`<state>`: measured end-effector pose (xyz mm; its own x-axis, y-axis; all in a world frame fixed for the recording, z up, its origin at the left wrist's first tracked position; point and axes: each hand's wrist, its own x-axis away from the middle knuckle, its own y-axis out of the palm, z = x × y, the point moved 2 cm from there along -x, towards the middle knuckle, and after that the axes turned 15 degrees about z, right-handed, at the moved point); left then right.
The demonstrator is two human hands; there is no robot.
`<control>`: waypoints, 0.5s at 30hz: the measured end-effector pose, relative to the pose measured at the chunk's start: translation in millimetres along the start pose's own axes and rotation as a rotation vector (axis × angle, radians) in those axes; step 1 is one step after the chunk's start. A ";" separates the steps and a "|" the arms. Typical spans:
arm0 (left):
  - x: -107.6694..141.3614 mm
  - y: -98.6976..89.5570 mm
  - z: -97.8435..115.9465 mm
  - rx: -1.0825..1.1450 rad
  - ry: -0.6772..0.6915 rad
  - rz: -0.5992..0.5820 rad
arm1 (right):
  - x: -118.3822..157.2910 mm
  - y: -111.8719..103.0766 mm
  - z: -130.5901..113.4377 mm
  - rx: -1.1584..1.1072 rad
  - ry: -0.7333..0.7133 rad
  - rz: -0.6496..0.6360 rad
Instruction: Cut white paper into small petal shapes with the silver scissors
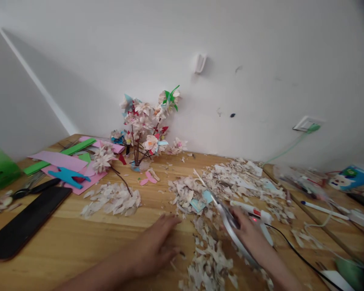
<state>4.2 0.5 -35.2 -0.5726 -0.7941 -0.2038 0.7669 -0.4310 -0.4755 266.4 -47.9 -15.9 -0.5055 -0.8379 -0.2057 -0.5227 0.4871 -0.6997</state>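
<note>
My right hand (pixel 244 226) is wrapped around a pair of scissors (pixel 227 216), whose long blades point away toward the wall. Below the blades lies a heap of pale dried petals and scraps (pixel 186 192) with light-blue paper pieces (pixel 202 201) on it. My left hand (pixel 157 244), slightly blurred, hovers low over the wooden table (pixel 109 246) with fingers stretched out and nothing visible in it. More loose petals (pixel 210 258) spread between the two hands. Just beyond my right hand rests a white glue gun (pixel 257 212) showing a small red light.
Handmade flowers on twigs (pixel 144 125) stand against the wall. A petal pile (pixel 113 200), a single flower stem (pixel 104 157), coloured paper (pixel 59 161), a black phone-like slab (pixel 28 224) and black-handled scissors (pixel 36 188) lie left. A black cable (pixel 300 252) and pen (pixel 324 210) lie right.
</note>
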 end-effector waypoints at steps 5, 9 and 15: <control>9.6 -2.0 -13.8 -0.133 0.073 -0.031 | 28.2 6.2 3.3 0.342 0.000 -0.213; 6.6 2.8 -13.1 -0.180 0.137 -0.061 | 33.4 10.2 7.7 0.304 0.009 -0.177; -15.1 46.9 -2.6 -0.205 0.201 -0.139 | 19.3 -5.8 17.4 0.164 0.019 -0.142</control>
<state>48.1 -6.6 -56.7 -0.7294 -0.6243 -0.2797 0.6144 -0.4181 -0.6690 271.6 -71.2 -27.8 -0.4485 -0.8897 -0.0853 -0.4717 0.3167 -0.8229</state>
